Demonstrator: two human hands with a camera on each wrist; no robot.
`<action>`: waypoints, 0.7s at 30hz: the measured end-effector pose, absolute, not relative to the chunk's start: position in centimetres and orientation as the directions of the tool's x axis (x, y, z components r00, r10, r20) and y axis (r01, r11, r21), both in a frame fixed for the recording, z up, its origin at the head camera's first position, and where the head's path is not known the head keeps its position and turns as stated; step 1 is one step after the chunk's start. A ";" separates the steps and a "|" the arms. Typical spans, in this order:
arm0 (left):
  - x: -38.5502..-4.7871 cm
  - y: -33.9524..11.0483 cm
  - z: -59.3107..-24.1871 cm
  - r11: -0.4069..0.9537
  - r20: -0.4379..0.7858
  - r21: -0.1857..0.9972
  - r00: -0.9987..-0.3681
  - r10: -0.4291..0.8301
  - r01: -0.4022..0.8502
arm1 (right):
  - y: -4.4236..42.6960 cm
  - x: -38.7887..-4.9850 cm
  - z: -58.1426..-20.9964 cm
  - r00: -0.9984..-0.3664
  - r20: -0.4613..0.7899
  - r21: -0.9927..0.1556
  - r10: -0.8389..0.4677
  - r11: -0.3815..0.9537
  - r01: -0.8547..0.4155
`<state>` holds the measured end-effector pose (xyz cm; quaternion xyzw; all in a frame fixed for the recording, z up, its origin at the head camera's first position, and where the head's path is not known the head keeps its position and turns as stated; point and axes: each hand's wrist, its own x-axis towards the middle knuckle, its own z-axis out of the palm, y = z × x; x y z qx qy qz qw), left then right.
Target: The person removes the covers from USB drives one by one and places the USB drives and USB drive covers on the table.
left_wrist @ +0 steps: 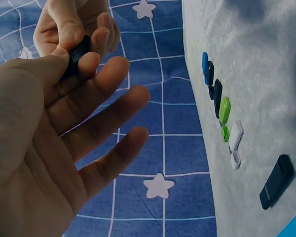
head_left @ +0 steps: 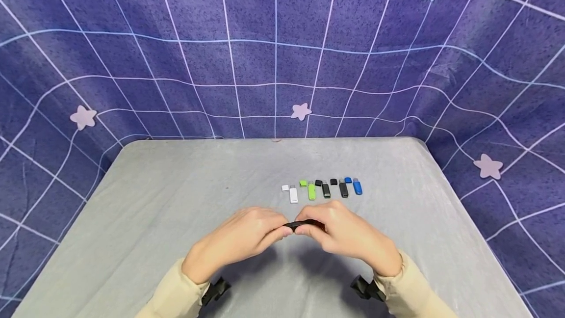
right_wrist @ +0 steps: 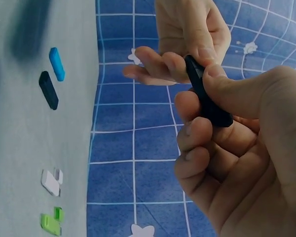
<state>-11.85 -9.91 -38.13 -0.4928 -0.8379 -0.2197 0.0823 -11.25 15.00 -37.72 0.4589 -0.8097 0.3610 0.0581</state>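
Observation:
Above the grey cloth, both hands hold a black USB stick (head_left: pixel 304 224). My left hand (head_left: pixel 240 237) pinches one end between thumb and index finger; its other fingers stretch loosely in the left wrist view. Around the longer part of the stick, the fingers of my right hand (head_left: pixel 348 232) are curled, with the thumb on top. Whether the cap is seated or apart cannot be told. In the right wrist view a dark USB stick (right_wrist: pixel 49 91) and a blue USB stick (right_wrist: pixel 57 64) lie on the cloth, hidden in the head view.
Beyond the hands runs a row of uncapped USB sticks: white (head_left: pixel 293 194), green (head_left: pixel 311 191), two black ones and blue (head_left: pixel 357 187). Each has a small cap beside it, such as the white cap (head_left: pixel 285 188). A purple gridded curtain (head_left: pixel 256 63) encloses the table (head_left: pixel 176 185).

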 end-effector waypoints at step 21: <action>-12.3 -10.1 -38.3 0.358 0.326 0.366 -0.479 0.815 0.859 | 15.7 -11.4 -37.9 -0.535 0.461 -0.494 -0.708 0.297 -0.818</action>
